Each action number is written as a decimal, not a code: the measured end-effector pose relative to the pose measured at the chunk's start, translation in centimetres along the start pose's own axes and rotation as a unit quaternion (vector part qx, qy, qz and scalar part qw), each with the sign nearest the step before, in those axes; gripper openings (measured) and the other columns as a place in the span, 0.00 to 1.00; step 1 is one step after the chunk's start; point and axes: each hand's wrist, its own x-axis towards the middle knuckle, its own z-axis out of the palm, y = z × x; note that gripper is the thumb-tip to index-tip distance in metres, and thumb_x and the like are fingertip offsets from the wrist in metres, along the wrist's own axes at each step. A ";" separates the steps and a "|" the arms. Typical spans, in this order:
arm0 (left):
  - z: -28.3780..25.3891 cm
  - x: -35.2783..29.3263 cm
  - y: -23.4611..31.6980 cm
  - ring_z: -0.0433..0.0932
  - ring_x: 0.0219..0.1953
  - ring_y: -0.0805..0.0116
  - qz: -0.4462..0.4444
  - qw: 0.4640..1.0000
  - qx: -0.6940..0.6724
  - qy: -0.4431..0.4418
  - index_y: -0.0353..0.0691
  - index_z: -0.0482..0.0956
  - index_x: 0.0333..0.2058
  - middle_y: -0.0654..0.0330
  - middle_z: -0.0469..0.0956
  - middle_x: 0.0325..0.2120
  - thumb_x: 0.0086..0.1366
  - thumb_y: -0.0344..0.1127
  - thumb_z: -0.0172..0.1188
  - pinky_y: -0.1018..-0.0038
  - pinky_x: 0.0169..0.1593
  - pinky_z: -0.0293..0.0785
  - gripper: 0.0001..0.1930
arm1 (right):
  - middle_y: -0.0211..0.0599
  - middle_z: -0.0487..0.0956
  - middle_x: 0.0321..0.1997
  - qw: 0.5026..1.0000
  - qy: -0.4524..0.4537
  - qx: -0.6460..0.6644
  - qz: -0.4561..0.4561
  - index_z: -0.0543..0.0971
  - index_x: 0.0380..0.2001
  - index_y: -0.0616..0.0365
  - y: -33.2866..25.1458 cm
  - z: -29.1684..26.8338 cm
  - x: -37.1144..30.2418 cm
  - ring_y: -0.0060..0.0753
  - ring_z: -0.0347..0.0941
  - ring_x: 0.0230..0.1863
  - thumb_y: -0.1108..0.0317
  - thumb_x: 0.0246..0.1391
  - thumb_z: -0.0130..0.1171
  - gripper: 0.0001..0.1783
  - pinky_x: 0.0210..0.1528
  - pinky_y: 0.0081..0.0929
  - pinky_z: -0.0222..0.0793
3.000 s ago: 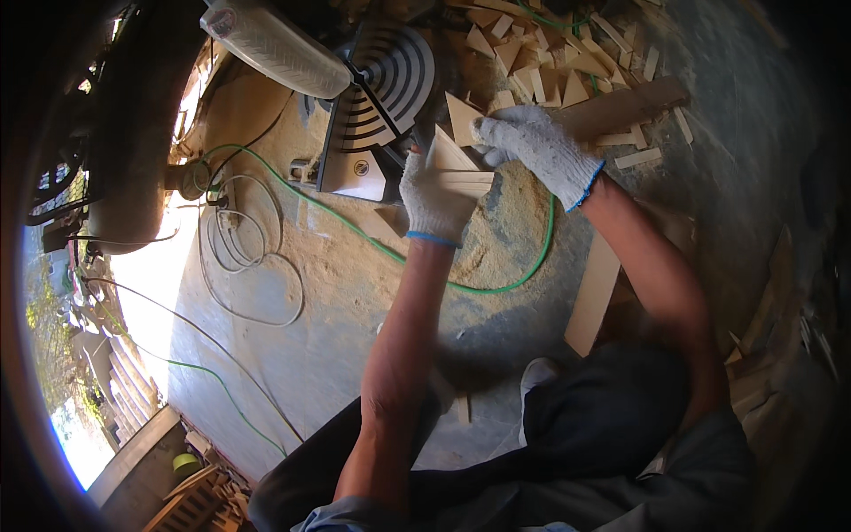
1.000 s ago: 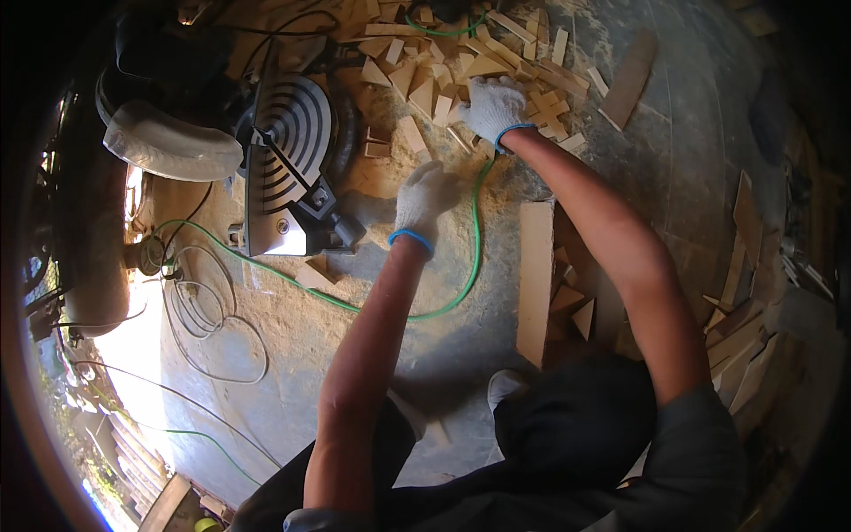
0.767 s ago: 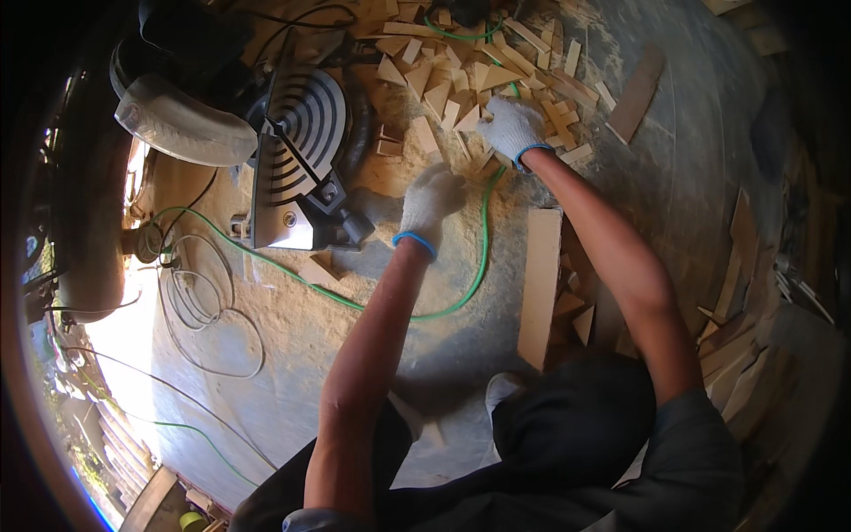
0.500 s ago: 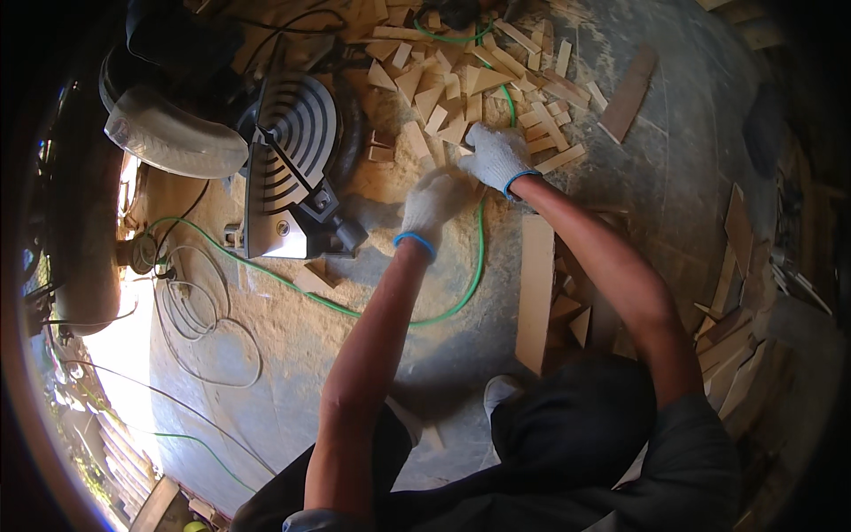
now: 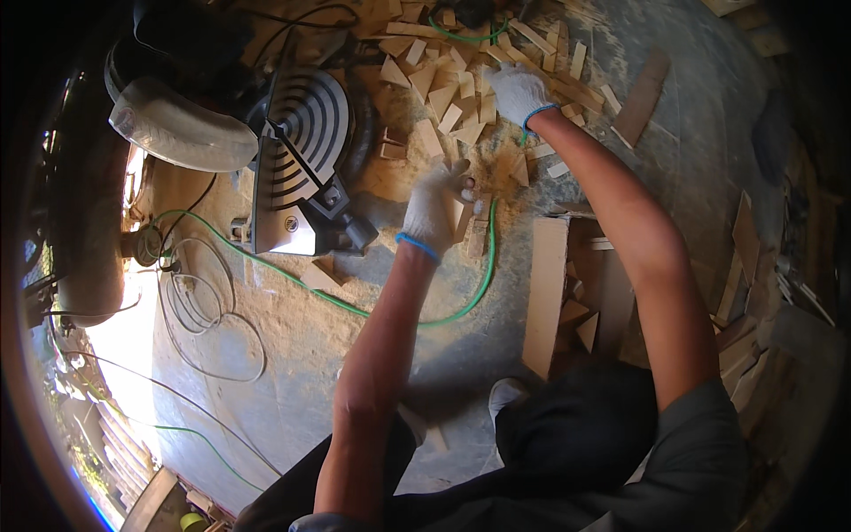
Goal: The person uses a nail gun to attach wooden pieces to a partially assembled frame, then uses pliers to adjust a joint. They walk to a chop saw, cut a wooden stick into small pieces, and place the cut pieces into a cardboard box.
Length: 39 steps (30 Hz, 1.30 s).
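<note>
My left hand (image 5: 429, 211), in a white knit glove with a blue cuff, is low over the sawdust right of the saw. Its fingers are curled round a pale wood offcut (image 5: 461, 218). Just right of that offcut, another short wood piece (image 5: 479, 232) lies by the green cord. My right hand (image 5: 521, 94), gloved the same way, reaches farther out to the right side of a loose heap of wood offcuts (image 5: 445, 96). Its fingers point down among the pieces, and their tips are too unclear to show any grip.
A miter saw with a round slotted base (image 5: 306, 133) stands on the left. A green cord (image 5: 425, 321) loops across the floor before me. Near my right knee is a cardboard box (image 5: 542, 297) holding offcuts. A brown board (image 5: 642, 99) lies at the far right.
My right hand has moved away and slightly right, onto the heap. My left hand has stayed nearly in place; its fingers now show round an offcut. The hands are farther apart.
</note>
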 end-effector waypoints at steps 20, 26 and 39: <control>-2.4 4.4 6.8 0.81 0.39 0.70 0.238 0.885 0.395 0.062 0.34 0.77 0.61 0.55 0.83 0.43 0.71 0.30 0.59 0.70 0.43 0.80 0.21 | 0.48 0.83 0.56 0.970 0.044 0.224 -0.088 0.82 0.52 0.56 -7.7 -3.1 -2.2 0.54 0.81 0.55 0.56 0.56 0.68 0.24 0.56 0.48 0.78; 2.4 -4.7 7.3 0.80 0.34 0.63 -0.001 0.975 -0.179 0.134 0.38 0.75 0.55 0.49 0.82 0.44 0.77 0.40 0.53 0.64 0.37 0.82 0.15 | 0.27 0.81 0.29 0.829 -0.080 0.553 0.010 0.84 0.41 0.61 -2.3 -13.8 -11.2 0.18 0.76 0.29 0.63 0.51 0.69 0.16 0.33 0.21 0.74; 12.5 -14.2 -6.3 0.74 0.67 0.56 0.011 0.980 0.196 -0.015 0.33 0.69 0.70 0.48 0.76 0.64 0.76 0.40 0.60 0.63 0.70 0.69 0.29 | 0.43 0.86 0.48 0.829 -0.307 0.467 0.026 0.82 0.56 0.65 4.7 -16.0 -29.4 0.28 0.81 0.47 0.64 0.58 0.69 0.25 0.49 0.32 0.77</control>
